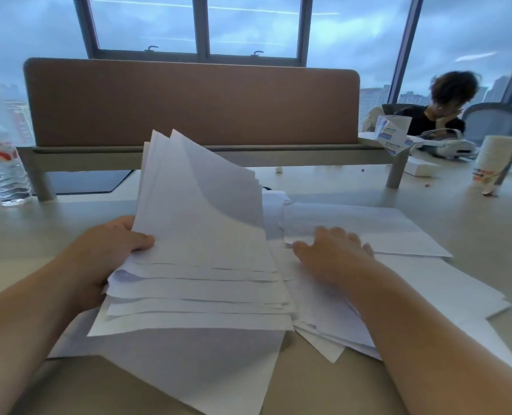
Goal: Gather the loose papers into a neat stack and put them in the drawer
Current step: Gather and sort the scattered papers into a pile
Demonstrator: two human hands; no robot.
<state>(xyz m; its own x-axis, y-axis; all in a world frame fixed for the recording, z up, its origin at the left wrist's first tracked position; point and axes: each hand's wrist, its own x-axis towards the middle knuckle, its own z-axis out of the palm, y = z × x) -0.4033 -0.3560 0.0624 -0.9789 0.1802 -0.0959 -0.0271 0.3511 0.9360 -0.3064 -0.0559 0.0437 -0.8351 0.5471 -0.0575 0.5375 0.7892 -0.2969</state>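
Left hand [105, 250]: grip clamped on a fanned stack of papers [201, 250], thumb on top near the left edge, fingers hidden under. Stack tilted up, far edge lifted off the counter [69, 384].
Right hand [335, 253]: fingers relaxed and spread, palm down, resting flat on loose sheets [398, 235] to the right of the stack. Holds nothing.
Papers: stack edges uneven, sheets stepped along the near side; one big sheet [195, 363] lies under it, corner pointing toward the camera. More loose sheets overlap to the right, reaching the counter's right edge.
Drawer: not in view.
In the way: raised stack blocks the view of the counter middle behind it.
Mid counter: dark mat [84, 181] at left under the shelf rail; small white scrap [278, 169] past the papers.
Left edge: clear water bottle [5, 172], red label.
Right side: paper cup stack [491, 160], white box [419, 167], white headset [446, 146], blue-white packets [392, 133].
Far: brown divider panel [189, 103] across the counter; another person [440, 115] seated behind at right, head down on a hand; grey chair [491, 118]; windows [201, 25], cloudy sky.
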